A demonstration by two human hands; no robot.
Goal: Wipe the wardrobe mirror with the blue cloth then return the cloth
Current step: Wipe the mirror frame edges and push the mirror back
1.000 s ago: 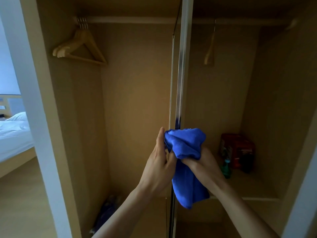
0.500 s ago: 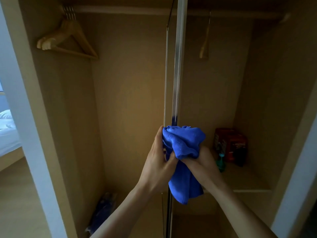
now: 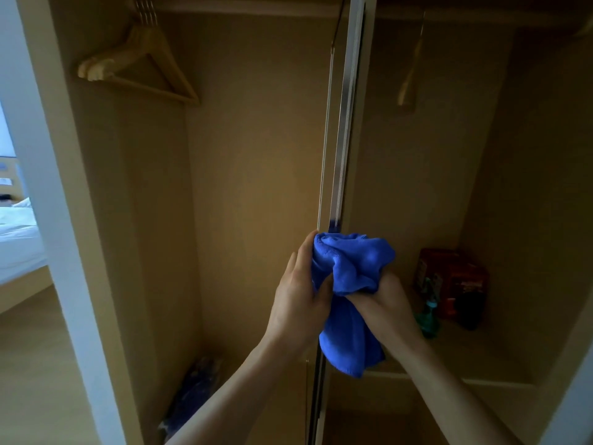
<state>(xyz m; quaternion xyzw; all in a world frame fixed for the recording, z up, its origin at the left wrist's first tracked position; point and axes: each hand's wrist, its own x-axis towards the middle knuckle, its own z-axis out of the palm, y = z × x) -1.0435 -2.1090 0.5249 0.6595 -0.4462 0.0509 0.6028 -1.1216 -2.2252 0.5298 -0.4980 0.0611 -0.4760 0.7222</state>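
**A:** Which step is in hand?

**B:** Judged as preparation. The blue microfibre cloth point(image 3: 349, 284) is bunched into a pad and not yet laid flat on glass. The right hand point(image 3: 385, 309) is curled tight round its waist. The left hand point(image 3: 298, 300) pinches the wadded top, thumb in front, fingers up its left side.

**A:** Where is the cloth?

**B:** In mid-air between both hands, just in front of the silver-framed wardrobe panel point(image 3: 345, 123). The panel shows edge-on, with a blue glint in the strip just above the cloth. Cannot tell whether cloth and panel touch.

**A:** Orientation?

**B:** Long axis near vertical. The wadded head points up and the loose tail hangs below the hands.

**A:** What does the next move call for?

**B:** Judgement only. Get square to the mirror face, press the pad flat with one hand and sweep in overlapping strokes. The return spot is unknown. It may be the wooden shelf point(image 3: 465, 358) holding the red box point(image 3: 452, 281) and green bottle point(image 3: 428, 319).
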